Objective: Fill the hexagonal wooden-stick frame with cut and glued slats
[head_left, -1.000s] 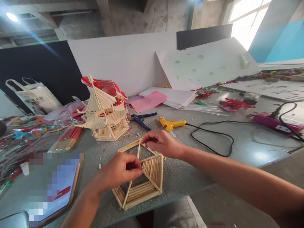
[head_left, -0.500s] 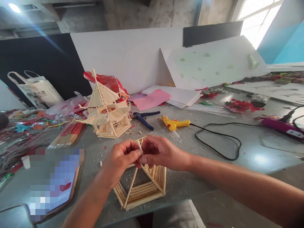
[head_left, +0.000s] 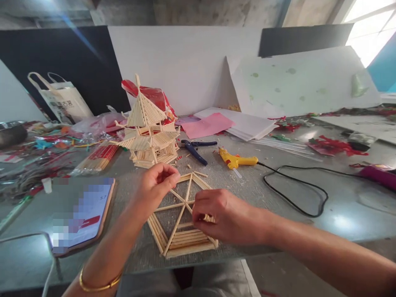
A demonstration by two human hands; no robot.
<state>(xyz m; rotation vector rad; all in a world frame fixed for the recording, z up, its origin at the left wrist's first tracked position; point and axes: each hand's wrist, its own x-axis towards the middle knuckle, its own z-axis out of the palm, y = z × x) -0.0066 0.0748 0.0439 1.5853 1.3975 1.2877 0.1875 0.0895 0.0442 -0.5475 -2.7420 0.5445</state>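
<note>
A six-sided frame of thin wooden sticks (head_left: 192, 248) lies on the table in front of me, with sticks meeting at its middle like spokes. Its front and left sides are filled with parallel sticks. My left hand (head_left: 159, 183) is closed in a pinch above the frame's far left edge; whatever lies between its fingertips is too small to make out. Over the right part of the frame, my right hand (head_left: 216, 216) is closed with curled fingers and covers some of the sticks. I cannot make out what its fingertips hold.
A stick-built pagoda (head_left: 148, 132) stands behind the frame. Blue-handled cutters (head_left: 198, 152) and a yellow glue gun (head_left: 236, 160) with a black cord lie beyond my hands. A phone (head_left: 89, 214) is at the left, near bundled sticks (head_left: 97, 159). Pink paper (head_left: 207, 125) lies farther back.
My hands were together over the frame's middle; now they are apart, left hand farther back, right hand nearer and over the right side. The meeting sticks are uncovered. The view has shifted.
</note>
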